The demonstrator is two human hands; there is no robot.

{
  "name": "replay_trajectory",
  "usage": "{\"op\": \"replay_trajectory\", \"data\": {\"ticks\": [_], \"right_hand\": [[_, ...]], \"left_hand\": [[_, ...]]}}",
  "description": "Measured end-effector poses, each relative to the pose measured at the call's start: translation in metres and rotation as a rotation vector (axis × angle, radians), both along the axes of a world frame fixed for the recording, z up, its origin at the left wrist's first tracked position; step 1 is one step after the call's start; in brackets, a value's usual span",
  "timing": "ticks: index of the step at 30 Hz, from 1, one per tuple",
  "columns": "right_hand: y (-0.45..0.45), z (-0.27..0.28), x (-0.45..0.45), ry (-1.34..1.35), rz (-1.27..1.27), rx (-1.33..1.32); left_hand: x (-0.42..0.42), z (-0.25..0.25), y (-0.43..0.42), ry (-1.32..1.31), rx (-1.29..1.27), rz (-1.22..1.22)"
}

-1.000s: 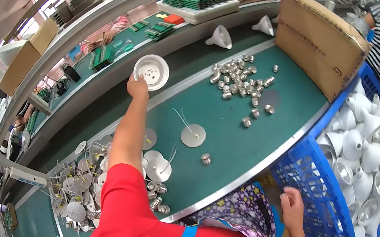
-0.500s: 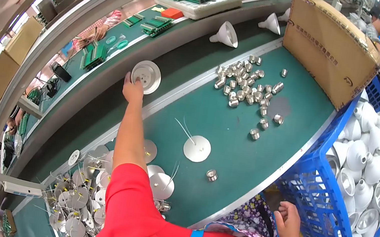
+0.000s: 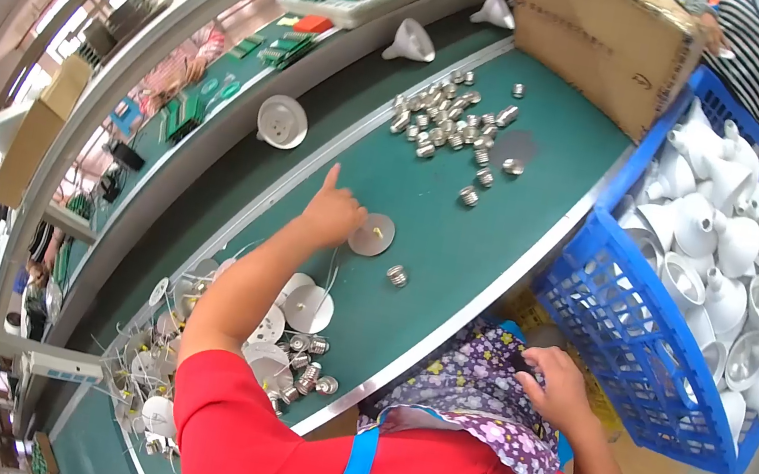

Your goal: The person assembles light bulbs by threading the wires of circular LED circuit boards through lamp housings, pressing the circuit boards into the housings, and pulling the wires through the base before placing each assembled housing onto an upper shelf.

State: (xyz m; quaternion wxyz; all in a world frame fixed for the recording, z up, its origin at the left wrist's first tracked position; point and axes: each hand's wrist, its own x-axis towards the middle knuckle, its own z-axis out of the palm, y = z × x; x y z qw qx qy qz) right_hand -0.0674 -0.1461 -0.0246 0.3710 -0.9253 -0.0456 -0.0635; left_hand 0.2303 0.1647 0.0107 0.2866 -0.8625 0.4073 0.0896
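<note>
My left hand (image 3: 335, 213) is over the green work surface, index finger stretched out, beside a white round disc (image 3: 371, 235) with thin wires. Whether its fingers touch the disc or wires is unclear. A white cup-shaped part (image 3: 282, 122) sits on the dark belt beyond it. One metal screw cap (image 3: 396, 276) lies near the disc, and a group of metal caps (image 3: 460, 124) is spread farther off. My right hand (image 3: 554, 382) hovers by the patterned apron, fingers apart and holding nothing.
A blue crate (image 3: 649, 376) of white lamp housings stands at right, near a cardboard box (image 3: 597, 42). Wired discs (image 3: 163, 372) are heaped at lower left. Two white cones (image 3: 411, 42) sit on the belt. People are at work beyond the belt and at upper right.
My left hand has let go of the white cup-shaped part on the belt and come back to the wired disc. My right hand stays near the apron; the view has shifted.
</note>
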Motion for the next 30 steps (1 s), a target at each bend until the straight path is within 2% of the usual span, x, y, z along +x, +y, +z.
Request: {"op": "replay_trajectory", "data": {"ticks": [3,5,6,7,9,10,12,14,16,17,21,25,28,29,30], "right_hand": [[-0.008,0.006,-0.004,-0.049,0.010,0.013],[-0.010,0.017,0.002,-0.092,-0.114,0.131],[-0.009,0.024,0.006,-0.114,-0.174,0.189],[-0.008,0.032,0.012,-0.194,-0.176,0.292],[-0.008,0.046,0.020,-0.345,-0.130,0.409],[-0.009,0.052,0.021,-0.417,-0.088,0.421],[-0.014,0.059,0.013,-0.455,-0.047,0.542],[-0.034,0.060,-0.002,-0.461,-0.102,0.302],[-0.050,0.075,-0.018,-0.519,-0.224,0.117],[-0.058,0.072,-0.023,-0.487,-0.191,0.165],[-0.077,0.076,-0.041,-0.343,-0.137,0.484],[-0.099,0.084,-0.057,-0.200,-0.085,0.600],[-0.130,0.086,-0.075,-0.292,-0.218,0.631],[-0.142,0.087,-0.080,-0.316,-0.296,0.736],[-0.155,0.087,-0.086,-0.352,-0.388,0.768]], "left_hand": [[-0.001,0.004,-0.002,0.167,-0.277,0.098],[-0.016,0.022,-0.028,0.232,-0.668,0.078],[-0.030,0.037,-0.044,0.269,-0.864,0.070],[-0.058,0.057,-0.070,0.417,-0.976,0.188],[-0.107,0.063,-0.112,0.623,-1.202,0.194],[-0.128,0.061,-0.131,0.683,-1.267,0.081],[-0.168,0.066,-0.163,0.784,-1.258,-0.017],[-0.194,0.068,-0.186,0.811,-1.256,-0.086],[-0.208,0.070,-0.198,0.936,-1.228,-0.002],[-0.212,0.069,-0.204,0.923,-1.233,-0.067],[-0.214,0.079,-0.222,1.126,-1.043,-0.012],[-0.203,0.082,-0.244,1.122,-0.956,-0.344],[-0.176,0.080,-0.271,0.986,-1.009,-0.566],[-0.167,0.082,-0.285,0.951,-1.043,-0.556],[-0.159,0.085,-0.299,0.893,-1.025,-0.444]]}}
